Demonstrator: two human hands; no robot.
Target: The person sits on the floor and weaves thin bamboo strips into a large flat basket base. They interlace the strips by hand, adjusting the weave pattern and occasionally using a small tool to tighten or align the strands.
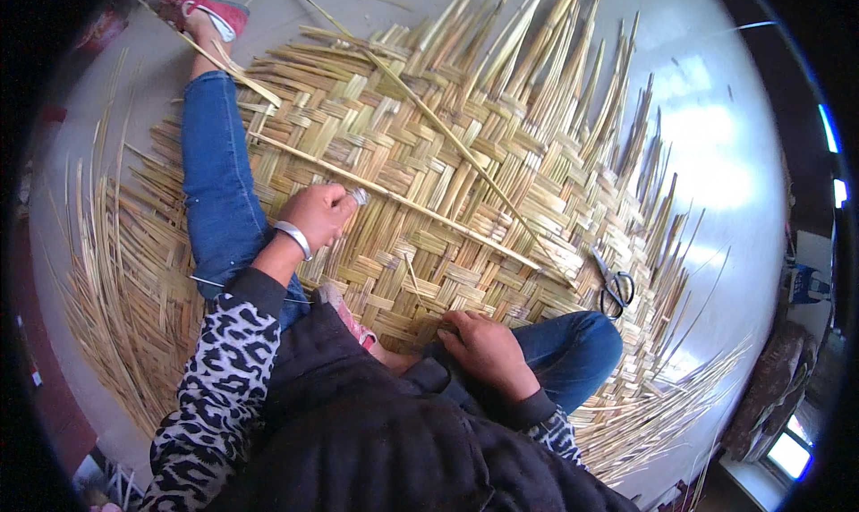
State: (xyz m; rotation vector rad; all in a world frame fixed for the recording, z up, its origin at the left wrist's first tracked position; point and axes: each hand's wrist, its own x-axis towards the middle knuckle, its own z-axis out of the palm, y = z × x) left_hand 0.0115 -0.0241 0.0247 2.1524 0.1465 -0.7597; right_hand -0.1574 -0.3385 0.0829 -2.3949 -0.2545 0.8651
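A person sits on a broad mat (385, 136) of woven pale-yellow strips, seen from above; loose ends fan out around its far, left and right edges. Across the weave lies a long, thin strip (407, 202), its long axis slanting from the far left toward the near right. It passes just beyond the left hand (318, 215), which is much the nearer of the two to it. That hand is closed on a small, pale, shiny object (360, 196) pointing right, close to the strip; whether the two touch, I cannot tell. The right hand (488, 351) rests, loosely curled, by the lap, on the near side of the strip and well apart from the left hand; its palm is hidden, so I cannot tell if it holds anything. A second long strip (447, 134) slants more steeply, its near end toward dark-handled scissors (615, 290) on the right
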